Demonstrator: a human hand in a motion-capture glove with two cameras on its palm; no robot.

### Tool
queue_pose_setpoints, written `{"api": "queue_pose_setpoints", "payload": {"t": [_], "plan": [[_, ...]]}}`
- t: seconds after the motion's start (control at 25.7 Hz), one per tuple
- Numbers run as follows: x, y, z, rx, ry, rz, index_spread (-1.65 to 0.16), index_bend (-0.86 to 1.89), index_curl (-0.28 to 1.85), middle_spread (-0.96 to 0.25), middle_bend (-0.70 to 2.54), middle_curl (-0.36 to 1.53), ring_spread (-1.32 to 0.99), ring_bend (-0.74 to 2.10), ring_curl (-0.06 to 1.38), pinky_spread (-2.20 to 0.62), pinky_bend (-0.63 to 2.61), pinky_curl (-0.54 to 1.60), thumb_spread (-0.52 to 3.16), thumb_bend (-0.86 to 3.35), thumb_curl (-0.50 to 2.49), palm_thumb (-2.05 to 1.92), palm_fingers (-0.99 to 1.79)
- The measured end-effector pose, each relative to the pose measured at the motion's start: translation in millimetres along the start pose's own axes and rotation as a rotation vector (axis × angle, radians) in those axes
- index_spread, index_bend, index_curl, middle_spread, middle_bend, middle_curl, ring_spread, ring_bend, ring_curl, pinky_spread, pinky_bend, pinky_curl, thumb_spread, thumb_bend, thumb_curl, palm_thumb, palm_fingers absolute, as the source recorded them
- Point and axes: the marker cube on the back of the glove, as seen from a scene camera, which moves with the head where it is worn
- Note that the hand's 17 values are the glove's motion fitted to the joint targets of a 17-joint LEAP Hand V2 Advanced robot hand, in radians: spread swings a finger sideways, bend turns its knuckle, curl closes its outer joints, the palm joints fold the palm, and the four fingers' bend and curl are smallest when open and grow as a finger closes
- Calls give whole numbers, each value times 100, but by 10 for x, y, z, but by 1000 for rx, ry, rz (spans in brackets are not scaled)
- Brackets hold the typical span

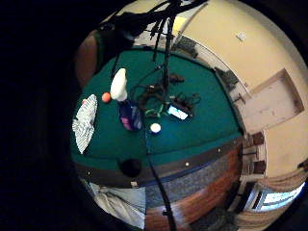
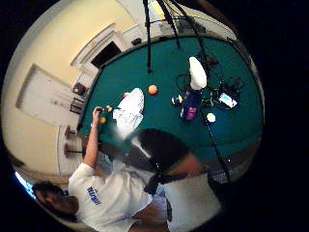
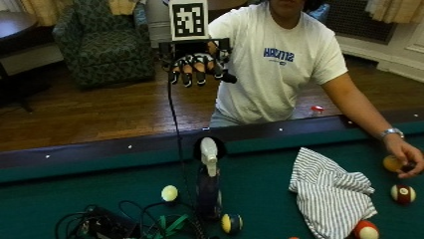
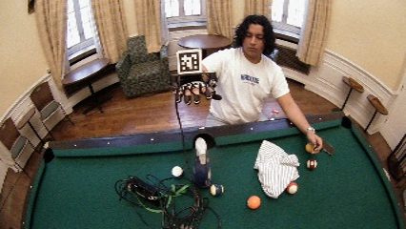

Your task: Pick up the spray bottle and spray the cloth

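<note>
The right hand (image 3: 197,63) is raised at chest height in front of the person, well above the counter (image 3: 79,184) and clear of every object. Its gloved fingers (image 3: 187,74) hang downward, slightly spread, holding nothing.

The bottle (image 3: 209,181) stands upright on the green felt, near the wooden rail (image 3: 99,149) and directly below the raised hand. It has a white trigger head and a dark translucent body; a pink label shows in the palm views, its writing unreadable.

The cloth (image 3: 331,194), white with thin dark stripes, lies crumpled on the felt at 3 o'clock from the bottle, apart from it.

The person's shirt is white with blue block lettering across the chest; the word cannot be read with confidence.

The bare left hand (image 3: 405,160) rests on the felt at the far 3 o'clock edge, over an orange ball (image 3: 391,163).

Other balls:
- a pale yellow ball (image 3: 169,192) at 9 o'clock of the bottle;
- a dark and yellow ball (image 3: 230,223) just beside its base at 5 o'clock;
- a red-striped ball (image 3: 401,193) beyond the cloth;
- a red and white ball (image 3: 366,230) touching the cloth's near corner.

A tangle of black and green cables (image 3: 126,224) lies on the felt at 7 o'clock of the bottle.
</note>
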Motion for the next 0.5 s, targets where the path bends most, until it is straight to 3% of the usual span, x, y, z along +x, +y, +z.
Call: {"api": "queue_pose_setpoints", "payload": {"t": [0.5], "plan": [[172,-50,96,1,16,-45,-39,15,16,-4,23,17,-2,35,18,21,42,22,79,6,16,30,46]]}}
